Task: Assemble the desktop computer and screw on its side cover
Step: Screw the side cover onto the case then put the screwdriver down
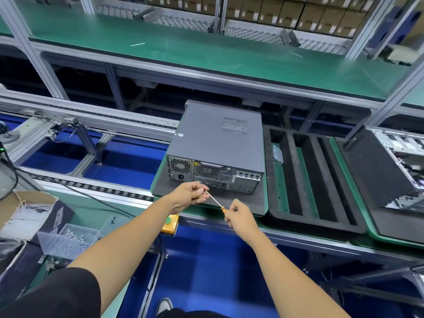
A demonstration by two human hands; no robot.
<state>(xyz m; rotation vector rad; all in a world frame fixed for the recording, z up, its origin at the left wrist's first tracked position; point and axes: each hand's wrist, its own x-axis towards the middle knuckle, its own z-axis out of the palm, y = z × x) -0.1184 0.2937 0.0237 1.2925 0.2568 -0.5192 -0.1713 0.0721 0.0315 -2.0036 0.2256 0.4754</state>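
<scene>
A dark grey desktop computer lies on its side on a black foam pad, with its side cover on top and its rear panel facing me. In front of the rear panel, my right hand grips the orange handle of a thin screwdriver. The shaft slants up and left to my left hand, which pinches its tip end; whether a screw sits there is hidden by the fingers. Neither hand touches the computer.
A black foam tray with long slots lies right of the computer, and another open computer case stands at the far right. A clear bin of screws and a cardboard box are at the lower left. A yellow button box hangs under the bench edge.
</scene>
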